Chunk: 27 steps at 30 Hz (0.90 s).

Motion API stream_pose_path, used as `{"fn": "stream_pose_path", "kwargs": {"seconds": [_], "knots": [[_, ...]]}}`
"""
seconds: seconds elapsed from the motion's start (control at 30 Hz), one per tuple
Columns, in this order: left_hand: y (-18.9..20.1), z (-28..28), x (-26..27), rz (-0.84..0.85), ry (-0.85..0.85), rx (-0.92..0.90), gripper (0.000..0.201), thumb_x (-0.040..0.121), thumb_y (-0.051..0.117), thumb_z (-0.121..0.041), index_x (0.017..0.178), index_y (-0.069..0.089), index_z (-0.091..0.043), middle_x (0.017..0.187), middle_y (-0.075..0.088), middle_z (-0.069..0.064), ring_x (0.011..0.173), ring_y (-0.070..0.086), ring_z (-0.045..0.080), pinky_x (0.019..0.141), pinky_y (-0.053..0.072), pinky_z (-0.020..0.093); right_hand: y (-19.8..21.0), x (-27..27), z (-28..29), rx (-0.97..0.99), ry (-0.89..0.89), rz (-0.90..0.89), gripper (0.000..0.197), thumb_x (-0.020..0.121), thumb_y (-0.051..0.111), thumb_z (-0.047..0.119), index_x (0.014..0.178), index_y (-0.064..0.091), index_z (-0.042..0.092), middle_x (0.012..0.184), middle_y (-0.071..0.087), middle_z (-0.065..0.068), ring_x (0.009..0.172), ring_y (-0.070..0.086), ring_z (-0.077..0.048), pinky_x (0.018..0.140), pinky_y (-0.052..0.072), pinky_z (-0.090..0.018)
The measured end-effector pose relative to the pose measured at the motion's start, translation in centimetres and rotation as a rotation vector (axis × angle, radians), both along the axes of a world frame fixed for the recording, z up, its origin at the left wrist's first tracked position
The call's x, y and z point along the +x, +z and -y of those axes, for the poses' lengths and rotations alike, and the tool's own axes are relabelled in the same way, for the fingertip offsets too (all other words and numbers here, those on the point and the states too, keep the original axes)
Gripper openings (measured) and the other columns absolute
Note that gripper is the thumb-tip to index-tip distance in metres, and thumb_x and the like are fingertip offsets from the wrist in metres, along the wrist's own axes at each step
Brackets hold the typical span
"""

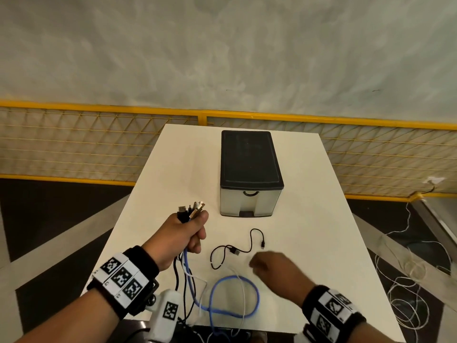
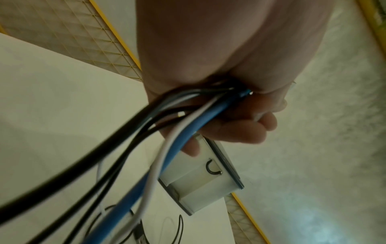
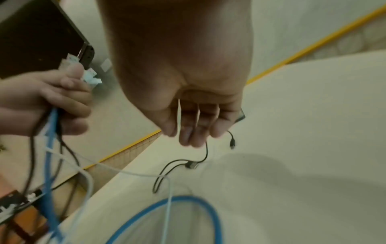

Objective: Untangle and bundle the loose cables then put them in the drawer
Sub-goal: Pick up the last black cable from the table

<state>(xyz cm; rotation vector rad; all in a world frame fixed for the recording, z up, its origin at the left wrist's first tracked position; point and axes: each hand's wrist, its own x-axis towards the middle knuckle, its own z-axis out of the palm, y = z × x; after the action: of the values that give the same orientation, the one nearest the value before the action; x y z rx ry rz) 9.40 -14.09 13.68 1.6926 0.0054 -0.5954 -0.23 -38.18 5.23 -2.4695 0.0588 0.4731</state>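
Note:
My left hand (image 1: pixel 188 233) is raised over the white table (image 1: pixel 321 231) and grips a bundle of cables (image 2: pixel 167 132), with the plug ends (image 1: pixel 193 209) sticking up past the thumb. Black, white and blue strands hang from the fist. The blue cable (image 1: pixel 247 280) loops on the table near the front edge. A short black cable (image 1: pixel 232 251) lies loose in the middle. My right hand (image 1: pixel 272 266) hovers just right of it with fingers (image 3: pixel 194 125) fairly straight. A thin white cable (image 3: pixel 169 206) runs up against them. The drawer unit (image 1: pixel 249 169) stands behind, its drawer closed.
A yellow mesh fence (image 1: pixel 99 144) runs behind the table. White string (image 1: pixel 408 293) lies coiled on the floor to the right. Cable ends hang over the table's front edge (image 1: pixel 222 328) towards me.

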Motion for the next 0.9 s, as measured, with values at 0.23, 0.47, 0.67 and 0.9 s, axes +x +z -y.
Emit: {"fn": "stream_pose_path", "kwargs": {"seconds": [0.23,0.47,0.67,0.9], "knots": [[0.5,1.0,-1.0,-0.042,-0.061,-0.024,0.047,0.098,0.054,-0.037,0.059,0.057,-0.011,0.047,0.037,0.006,0.04,0.039,0.02,0.047,0.038,0.027,-2.9,6.9,-2.8,-0.285,0.098,0.144,0.039,0.093,0.049,0.02,0.131,0.056,0.03,0.123,0.053,-0.003,0.115,0.052,-0.026,0.089,0.049,-0.036],[0.6,0.7,-1.1,-0.058,-0.013,-0.016,0.048,0.098,0.054,-0.036,0.056,0.057,-0.013,0.046,0.037,0.005,0.039,0.038,0.019,0.044,0.037,0.025,-4.3,9.9,-5.5,-0.395,0.202,0.113,0.034,0.099,0.035,0.037,0.115,0.061,0.023,0.115,0.058,-0.004,0.111,0.055,-0.029,0.088,0.043,-0.041],[0.3,0.5,-0.6,-0.109,0.042,-0.017,0.046,0.098,0.055,-0.037,0.06,0.057,-0.011,0.047,0.035,0.004,0.041,0.036,0.02,0.045,0.035,0.026,-4.7,10.2,-7.4,-0.552,0.303,-0.075,0.032,0.092,0.044,0.022,0.122,0.055,0.018,0.127,0.052,-0.008,0.119,0.049,-0.032,0.096,0.039,-0.045],[-0.2,1.4,0.4,-0.209,0.065,-0.103,0.031,0.099,0.054,-0.032,0.093,0.069,-0.006,0.067,0.062,0.003,0.07,0.068,0.021,0.057,0.052,0.031,-2.5,7.4,-5.0,-0.286,0.145,0.143,0.013,0.09,0.056,0.028,0.1,0.064,0.029,0.106,0.055,0.001,0.105,0.052,-0.024,0.083,0.042,-0.035]]}}
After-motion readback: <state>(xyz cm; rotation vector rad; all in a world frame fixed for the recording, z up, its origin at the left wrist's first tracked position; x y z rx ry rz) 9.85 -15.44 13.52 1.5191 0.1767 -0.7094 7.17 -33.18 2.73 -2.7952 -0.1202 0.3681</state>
